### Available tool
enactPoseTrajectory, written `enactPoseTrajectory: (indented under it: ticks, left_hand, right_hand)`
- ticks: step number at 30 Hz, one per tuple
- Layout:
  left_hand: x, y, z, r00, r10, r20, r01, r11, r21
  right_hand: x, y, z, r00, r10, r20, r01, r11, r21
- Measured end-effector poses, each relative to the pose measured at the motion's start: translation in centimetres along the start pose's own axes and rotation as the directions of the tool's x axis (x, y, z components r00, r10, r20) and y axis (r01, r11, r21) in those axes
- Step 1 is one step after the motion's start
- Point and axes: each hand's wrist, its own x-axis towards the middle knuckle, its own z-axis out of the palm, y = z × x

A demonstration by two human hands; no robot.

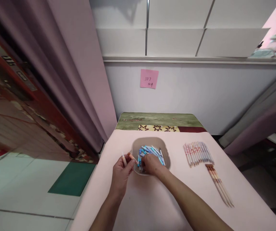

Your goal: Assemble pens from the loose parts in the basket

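Note:
My left hand is closed on pen parts at the left rim of a beige basin. Between its fingers a pale pen piece points up, and an orange-brown pen piece leans toward the basin. Inside the basin lie many blue, light blue and white pen parts. My right hand reaches down into them with bent fingers. Its fingertips are hidden among the parts, so I cannot make out what they pinch.
To the right lies a row of pens with pinkish and grey barrels. Below it are several brown-and-cream pens side by side. The pink-covered table meets a wall bearing a pink note. A curtain and red door stand left.

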Motion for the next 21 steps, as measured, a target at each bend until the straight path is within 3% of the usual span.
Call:
enactPoseTrajectory:
  ticks: [9, 16, 18, 19, 21]
  left_hand:
    - [-0.1, 0.2, 0.2, 1.0, -0.019, -0.023, 0.019, 1.0, 0.001]
    - [-0.2, 0.3, 0.6, 1.0, -0.02, -0.001, 0.02, 1.0, -0.016]
    - [-0.1, 0.3, 0.8, 1.0, -0.021, -0.004, 0.021, 1.0, -0.023]
    - [-0.1, 0.4, 0.9, 1.0, -0.018, 0.001, 0.018, 1.0, -0.023]
    - [-0.2, 0.4, 1.4, 1.0, 0.001, 0.018, 0.0, 1.0, -0.022]
  right_hand:
    - [0.9, -1.4, 0.4, 1.0, 0.004, -0.006, -0.004, 0.999, 0.038]
    - [-1.2, 1.6, -0.8, 0.971, 0.065, -0.229, 0.013, 0.945, 0.326]
    - [-2.2, 2.1, -0.7, 0.95, 0.11, -0.294, 0.078, 0.824, 0.561]
    - [-2.7, 2.1, -0.5, 0.94, 0.149, -0.307, 0.124, 0.69, 0.713]
    - [-3.6, 1.7, -0.3, 0.936, 0.222, -0.274, 0.2, 0.306, 0.931]
